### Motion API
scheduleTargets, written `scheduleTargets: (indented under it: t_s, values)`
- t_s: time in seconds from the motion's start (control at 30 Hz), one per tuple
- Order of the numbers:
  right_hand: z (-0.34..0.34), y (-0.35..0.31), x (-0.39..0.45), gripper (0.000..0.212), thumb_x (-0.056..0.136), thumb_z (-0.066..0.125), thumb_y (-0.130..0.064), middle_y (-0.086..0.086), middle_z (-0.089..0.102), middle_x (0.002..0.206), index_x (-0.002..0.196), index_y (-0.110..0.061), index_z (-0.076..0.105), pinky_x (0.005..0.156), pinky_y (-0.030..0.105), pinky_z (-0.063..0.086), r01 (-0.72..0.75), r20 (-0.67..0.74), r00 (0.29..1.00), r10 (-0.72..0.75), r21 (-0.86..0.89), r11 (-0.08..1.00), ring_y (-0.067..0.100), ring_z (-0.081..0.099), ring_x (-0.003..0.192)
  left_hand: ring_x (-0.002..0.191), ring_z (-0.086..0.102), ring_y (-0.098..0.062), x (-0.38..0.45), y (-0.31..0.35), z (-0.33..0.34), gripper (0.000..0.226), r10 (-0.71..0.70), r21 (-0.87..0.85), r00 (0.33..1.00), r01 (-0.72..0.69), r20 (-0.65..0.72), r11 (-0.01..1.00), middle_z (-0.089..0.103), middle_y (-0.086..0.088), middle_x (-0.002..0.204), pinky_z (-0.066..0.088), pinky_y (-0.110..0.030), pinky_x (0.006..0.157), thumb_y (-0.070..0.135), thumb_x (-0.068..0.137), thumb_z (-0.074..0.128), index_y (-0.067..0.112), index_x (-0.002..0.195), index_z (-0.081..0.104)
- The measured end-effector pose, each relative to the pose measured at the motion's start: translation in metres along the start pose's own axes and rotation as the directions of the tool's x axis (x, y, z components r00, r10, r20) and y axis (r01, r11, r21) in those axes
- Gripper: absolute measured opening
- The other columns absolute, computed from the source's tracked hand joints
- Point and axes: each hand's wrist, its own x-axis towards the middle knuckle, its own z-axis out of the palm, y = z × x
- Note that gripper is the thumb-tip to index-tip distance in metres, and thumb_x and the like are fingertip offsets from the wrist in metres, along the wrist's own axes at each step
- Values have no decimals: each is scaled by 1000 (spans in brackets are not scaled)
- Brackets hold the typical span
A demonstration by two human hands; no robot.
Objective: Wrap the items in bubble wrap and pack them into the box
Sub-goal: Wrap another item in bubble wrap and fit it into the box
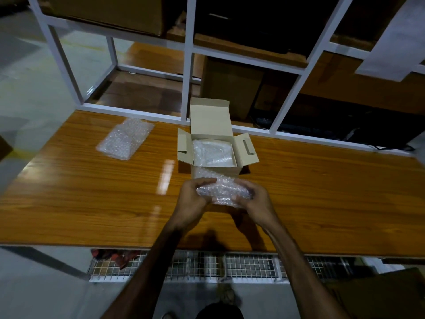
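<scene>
An open cardboard box (240,168) stands in the middle of the wooden table (92,203), its lid and side flaps up. Inside it lies a bubble-wrapped item (212,153). Just in front of the box I hold a bundle of bubble wrap (224,187) above the table; what it covers is hidden. My left hand (193,199) grips the bundle's left end, and my right hand (253,199) grips its right end with the thumb on top. A spare piece of bubble wrap (125,139) lies flat at the table's far left.
A white metal shelf frame (188,72) rises right behind the table, with brown cartons (230,88) on its shelves. A wire mesh rack (207,265) runs under the table's near edge. Grey floor lies to the left.
</scene>
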Motion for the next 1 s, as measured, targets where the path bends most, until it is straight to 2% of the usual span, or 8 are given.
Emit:
scheduleTargets:
  t_s: [0.1, 0.23, 0.33, 0.47, 0.63, 0.77, 0.9, 1.0]
  values:
    - [-1, -2, -1, 49, 87, 80, -7, -16, 63, 127, 133, -19, 67, 78, 8, 54, 44, -3, 999, -44, -95, 994, -14, 59, 107, 115, 63, -10, 2, -1, -2, 43, 7, 26, 999, -6, -52, 1000, 68, 5, 122, 50, -3, 71, -12, 84, 76, 5, 123, 72]
    - [-3, -3, 2, 38, 89, 79, -15, -12, 67, 121, 125, -20, 71, 81, 16, 54, 98, 8, 995, -100, -246, 964, -2, 63, 108, 103, 60, -4, 3, -8, -7, 23, 112, 253, 988, -82, -108, 964, 63, 5, 114, 49, -5, 75, 3, 91, 76, 18, 107, 73]
    - [-7, -1, 7, 27, 90, 79, -24, -10, 57, 111, 116, -18, 73, 76, 17, 48, 132, -55, 985, -166, -390, 911, 3, 55, 103, 107, 45, -5, 4, -8, -12, 17, 189, 324, 976, -145, -108, 935, 48, 1, 117, 42, -3, 83, 11, 88, 81, 12, 103, 73]
    - [-13, -4, 10, 25, 92, 78, -29, -8, 51, 129, 112, -15, 73, 81, 27, 62, 85, -39, 995, -96, -224, 971, 10, 54, 118, 103, 55, 10, 2, 6, -17, 20, 93, 88, 989, -83, -111, 993, 49, -1, 116, 50, -4, 72, 2, 87, 81, -2, 102, 68]
    - [-18, -16, 4, 14, 99, 70, -30, -7, 77, 96, 103, -17, 73, 81, 30, 54, 39, 27, 999, -39, -30, 999, 10, 72, 94, 79, 73, -6, 6, 4, -21, 7, -5, -231, 1000, 4, -4, 973, 76, 6, 84, 58, -19, 66, -1, 96, 68, 5, 98, 65]
    - [-22, -15, 10, 20, 97, 72, -31, 2, 78, 105, 111, -16, 73, 94, 42, 55, -10, 37, 999, 8, 38, 999, 18, 73, 103, 92, 75, -14, 15, 2, -23, 12, -34, -265, 999, 38, 22, 964, 78, 5, 98, 63, -31, 75, 5, 97, 70, 14, 104, 69]
    - [-29, -18, 16, 20, 95, 73, -19, 7, 77, 106, 113, -12, 69, 79, 31, 58, -57, 67, 996, 51, 107, 993, 22, 75, 96, 76, 69, -25, 29, -8, -27, 10, -82, -249, 996, 87, 31, 965, 73, -10, 103, 57, -53, 74, 7, 97, 70, 9, 107, 67]
    - [-33, -21, 21, 19, 93, 74, -11, 6, 75, 110, 110, -12, 67, 73, 27, 59, -70, 48, 997, 65, 101, 992, 20, 76, 91, 69, 64, -19, 46, -10, -28, 11, -97, -204, 995, 99, 20, 974, 68, -16, 104, 55, -50, 70, 1, 95, 71, 3, 105, 67]
